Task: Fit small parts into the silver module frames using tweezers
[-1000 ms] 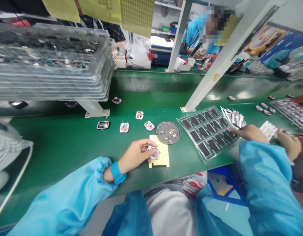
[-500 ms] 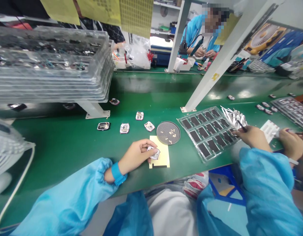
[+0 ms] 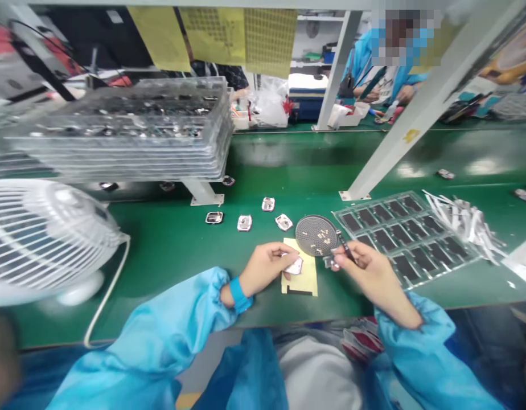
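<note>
My left hand [image 3: 269, 263] is closed, pinching a small white, rounded-square watch case [image 3: 294, 265] above the yellow pad [image 3: 308, 279]. In my right hand [image 3: 368, 267] are a slim black pen-like tool [image 3: 345, 245], slanting up from the fingers, and a small shiny piece [image 3: 330, 261] at the fingertips, its kind too small to make out. That hand is just right of the pad, near the lower edge of a round grey mesh dish [image 3: 316, 228] holding several tiny pale parts. Further watch cases [image 3: 245, 222] lie behind my left hand.
A clear compartment tray [image 3: 393, 233] of dark flat pieces lies to the right, beside white strips [image 3: 465, 225]. Stacked clear trays [image 3: 160, 151] rest on a raised shelf at left. A white fan [image 3: 45, 239] stands left; a slanted post [image 3: 386, 136] rises behind. Another person sits across.
My right hand has moved left from the compartment tray to beside the pad, carrying the black tool and a shiny piece. My left hand still holds the watch case. The view has turned left.
</note>
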{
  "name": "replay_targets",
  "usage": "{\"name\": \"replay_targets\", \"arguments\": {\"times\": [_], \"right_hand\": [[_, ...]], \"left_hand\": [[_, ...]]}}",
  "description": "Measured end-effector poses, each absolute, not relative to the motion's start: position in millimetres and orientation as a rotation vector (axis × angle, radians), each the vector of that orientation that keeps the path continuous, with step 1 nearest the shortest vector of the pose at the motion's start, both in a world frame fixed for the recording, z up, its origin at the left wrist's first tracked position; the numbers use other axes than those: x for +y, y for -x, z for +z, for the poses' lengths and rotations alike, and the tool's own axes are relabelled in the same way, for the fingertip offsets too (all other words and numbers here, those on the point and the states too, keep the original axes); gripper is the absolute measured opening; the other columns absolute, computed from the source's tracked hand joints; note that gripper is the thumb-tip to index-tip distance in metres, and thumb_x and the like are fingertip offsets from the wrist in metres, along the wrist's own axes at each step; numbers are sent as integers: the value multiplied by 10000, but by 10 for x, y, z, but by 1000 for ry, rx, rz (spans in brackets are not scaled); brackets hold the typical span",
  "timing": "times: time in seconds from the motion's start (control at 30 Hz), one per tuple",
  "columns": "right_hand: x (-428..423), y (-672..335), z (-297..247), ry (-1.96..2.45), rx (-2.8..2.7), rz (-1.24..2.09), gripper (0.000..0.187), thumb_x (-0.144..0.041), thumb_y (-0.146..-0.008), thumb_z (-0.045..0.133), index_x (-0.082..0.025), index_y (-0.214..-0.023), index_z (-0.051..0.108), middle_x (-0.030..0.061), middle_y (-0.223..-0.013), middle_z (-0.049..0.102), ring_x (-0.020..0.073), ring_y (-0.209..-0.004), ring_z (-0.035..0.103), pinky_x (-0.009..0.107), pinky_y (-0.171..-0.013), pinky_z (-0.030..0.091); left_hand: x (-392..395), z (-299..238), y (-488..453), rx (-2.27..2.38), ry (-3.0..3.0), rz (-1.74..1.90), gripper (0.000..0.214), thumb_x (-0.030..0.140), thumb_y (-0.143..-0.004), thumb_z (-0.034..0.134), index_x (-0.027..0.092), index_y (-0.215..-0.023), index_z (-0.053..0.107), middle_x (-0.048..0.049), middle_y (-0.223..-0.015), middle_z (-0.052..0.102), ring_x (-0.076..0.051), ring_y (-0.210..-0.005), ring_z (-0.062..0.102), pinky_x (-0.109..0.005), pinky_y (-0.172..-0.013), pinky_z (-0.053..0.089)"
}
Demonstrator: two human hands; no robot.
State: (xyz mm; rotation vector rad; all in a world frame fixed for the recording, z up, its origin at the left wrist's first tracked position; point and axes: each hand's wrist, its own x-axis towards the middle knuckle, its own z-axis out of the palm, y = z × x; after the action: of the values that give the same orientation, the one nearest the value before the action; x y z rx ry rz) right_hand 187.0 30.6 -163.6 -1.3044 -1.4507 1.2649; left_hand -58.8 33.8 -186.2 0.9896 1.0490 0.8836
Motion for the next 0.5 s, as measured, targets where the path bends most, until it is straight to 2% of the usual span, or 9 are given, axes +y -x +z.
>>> {"name": "replay_targets", "arguments": {"times": [0.07,0.17,0.33,0.4,0.5], "right_hand": [[250,-1674,-1711,1288,-1454,1303,309,-430,-841,743,-197,-1037,691,65,-943,744,187,-867,719,306,-828,578],[183,-1479,-1797,1254,-1414,1326,321,-396,-840,755,-214,-1081,646,54,-968,741,185,-914,719,294,-836,574],[139,-1315,-1867,1248,-1376,1364,296,-377,-837,768,-214,-961,554,41,-893,744,180,-846,717,269,-747,548],[146,-1290,-1865,1260,-1332,1388,317,-384,-818,785,-210,-944,552,45,-888,745,187,-834,718,275,-743,545],[172,-1287,-1844,1244,-1267,1438,349,-407,-783,810,-204,-909,556,44,-860,738,184,-803,708,279,-744,545]], "left_hand": [[350,-1859,609,1062,-997,901,455,503,-834,709,78,-996,738,-85,-728,705,-123,-552,638,-156,-392,362],[352,-1852,641,1025,-1002,923,496,516,-894,616,82,-1094,749,-95,-739,709,-134,-584,639,-175,-433,391],[309,-1824,659,1054,-1057,950,497,487,-875,647,86,-1151,747,-100,-870,733,-68,-519,510,-193,-506,430],[287,-1807,655,1053,-1074,947,481,470,-869,661,99,-1163,744,-111,-966,741,-70,-551,527,-196,-534,441],[255,-1807,647,1022,-1115,930,488,420,-852,702,114,-1232,710,-123,-1071,735,-127,-720,626,-215,-632,492]]}}
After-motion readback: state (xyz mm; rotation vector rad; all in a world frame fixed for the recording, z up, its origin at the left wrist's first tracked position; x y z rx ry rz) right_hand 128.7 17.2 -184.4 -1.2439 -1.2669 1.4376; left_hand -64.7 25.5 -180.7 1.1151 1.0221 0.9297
